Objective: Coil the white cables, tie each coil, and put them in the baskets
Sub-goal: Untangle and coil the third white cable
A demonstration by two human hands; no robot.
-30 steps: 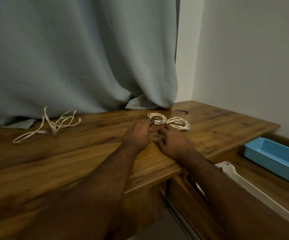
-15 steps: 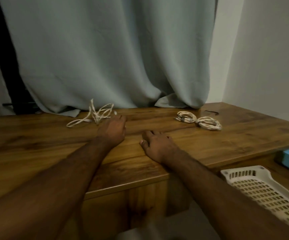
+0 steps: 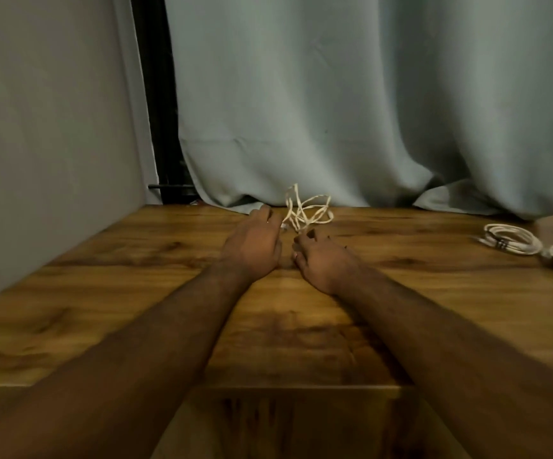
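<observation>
The left hand [image 3: 252, 245] was stretched out over the wooden table [image 3: 109, 293], fingers loose and a little bent, holding nothing. Its fingertips were right next to the messy white cable [image 3: 306, 212]; I could not tell if they touched it. The right hand [image 3: 323, 260] was just beside the left one, fingers loosely curled, holding nothing too. Its fingertips were close to the near side of the same cable. The messy cable lay just past both hands, in front of the pale curtain [image 3: 334, 111]. Far off to the right of the right hand lay two neat cable coils [image 3: 513, 241], touching each other, one cut off by the edge. A grey wall [image 3: 53, 111] stood to the left.
</observation>
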